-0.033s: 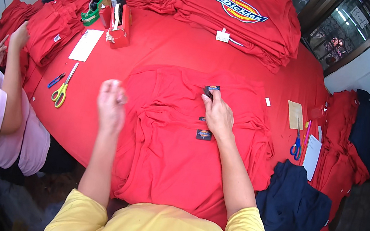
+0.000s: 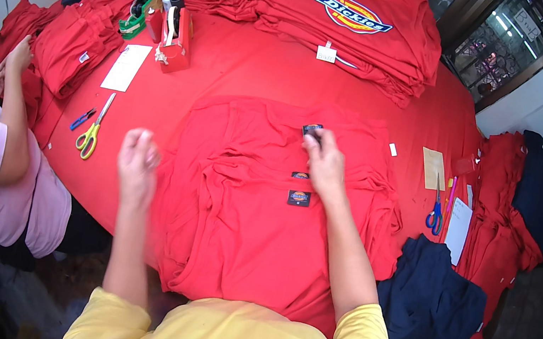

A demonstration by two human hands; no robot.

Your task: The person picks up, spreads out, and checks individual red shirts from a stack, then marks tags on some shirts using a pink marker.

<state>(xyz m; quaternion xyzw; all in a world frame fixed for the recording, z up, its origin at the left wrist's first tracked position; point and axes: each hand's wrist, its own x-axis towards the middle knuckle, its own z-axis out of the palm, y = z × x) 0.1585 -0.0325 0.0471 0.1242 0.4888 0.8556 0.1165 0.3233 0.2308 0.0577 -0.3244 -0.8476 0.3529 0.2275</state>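
Red shirts (image 2: 250,252) lie overlapped in front of me, their necklines staggered and dark neck labels (image 2: 299,198) showing. At the farthest neckline, my right hand (image 2: 326,168) is closed on a small black object (image 2: 319,134) beside the label there. Its kind is mostly hidden by my fingers. My left hand (image 2: 139,160) is raised left of the shirts, fingers curled together and slightly blurred. Whatever it may hold is too small to make out.
Folded red shirts (image 2: 349,46) are stacked at the back. Yellow-handled scissors (image 2: 86,141), blue snips (image 2: 82,118) and a red tape dispenser (image 2: 174,53) are on the left. Blue-handled scissors (image 2: 434,218) and navy cloth (image 2: 434,290) lie right. A co-worker's arm (image 2: 16,127) handles shirts at left.
My left hand has moved left and a little nearer to me. My right hand has shifted slightly right, uncovering more of the label. The co-worker's hands have moved a little.
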